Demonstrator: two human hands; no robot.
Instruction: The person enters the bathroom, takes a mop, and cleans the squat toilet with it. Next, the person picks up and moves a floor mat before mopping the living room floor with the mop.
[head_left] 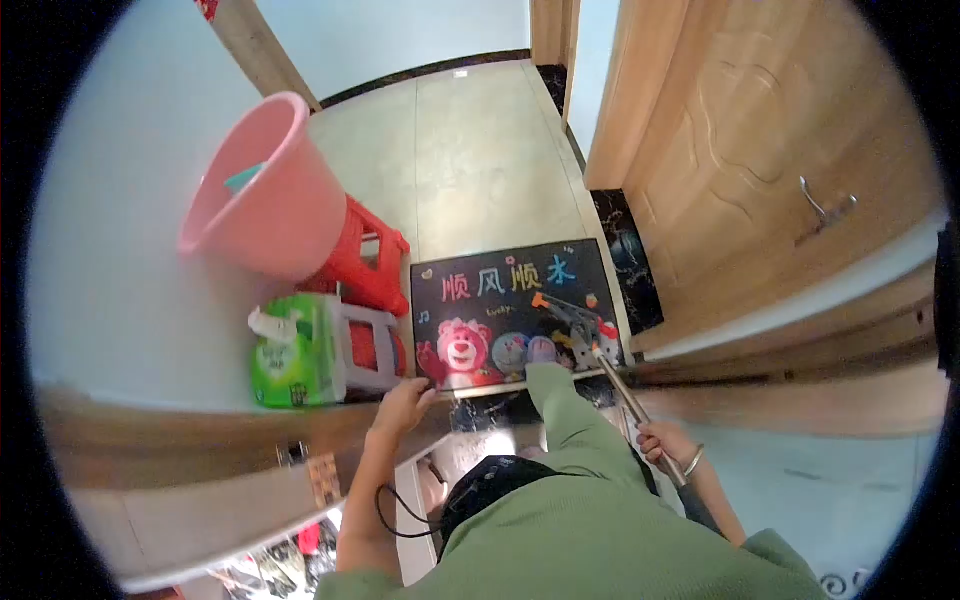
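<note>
My right hand (pixel 668 443) is wrapped round the shiny metal handle of a mop-like tool (pixel 625 392). Its narrow grey head with an orange end lies over the right part of a black doormat (pixel 480 308); the head's exact kind is hard to make out. The mat carries coloured characters, a pink bear and other cartoon figures. My left hand (pixel 403 405) is empty, fingers stretched forward, by the door frame and close to a pale plastic stool (pixel 372 345). Whether it touches the frame I cannot tell. One slippered foot (pixel 541 350) stands on the mat's near edge.
At the left, a pink bucket (pixel 265 215) sits on a red plastic stool (pixel 385 255). A green tissue pack (pixel 295 365) rests beside the pale stool. Beige tiled floor (pixel 480 150) extends beyond the mat. A wooden door (pixel 745 150) with a metal handle stands at the right.
</note>
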